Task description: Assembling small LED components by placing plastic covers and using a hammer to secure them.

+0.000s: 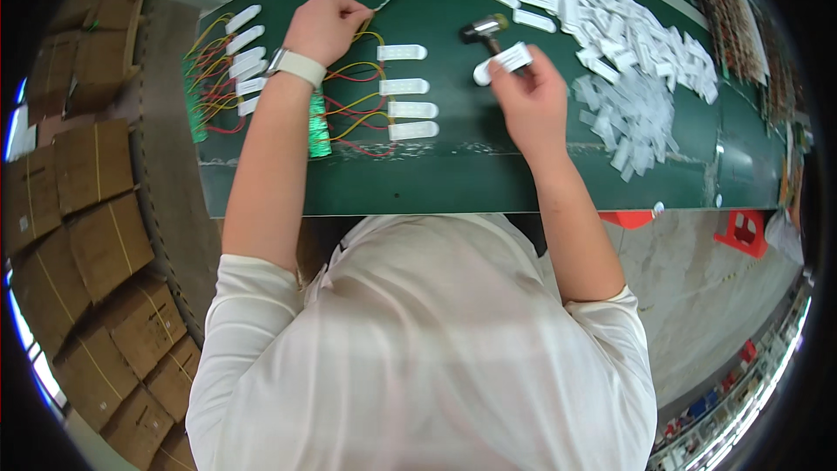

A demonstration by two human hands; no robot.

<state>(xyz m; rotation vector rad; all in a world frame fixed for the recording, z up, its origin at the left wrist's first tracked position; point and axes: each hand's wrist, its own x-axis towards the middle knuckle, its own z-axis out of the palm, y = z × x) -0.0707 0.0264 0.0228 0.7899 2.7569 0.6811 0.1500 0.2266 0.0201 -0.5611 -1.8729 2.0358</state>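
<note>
Both bare forearms extend forward from short white sleeves, spread apart in a loose V. The left hand [324, 26], its wrist banded by a pale strap, is curled into a loose fist with the fingertips pinched together at its far side, knuckles up. The right hand [528, 92] lies palm down, fingers bent and closed in a grip near the fingertips.

The bench [453, 176] has a smooth, matt dark-green top with a faint sheen. White casings [408, 108], the loose pile [629, 52] and the piece [504, 61] in the right hand [532, 96] look like smooth, semi-gloss plastic. Red and yellow wires [353, 105] have glossy plastic insulation. The hammer [482, 30] has a shiny metal band. Cartons [96, 235] are matt brown cardboard. The wristband [296, 64] is matt white.
</note>
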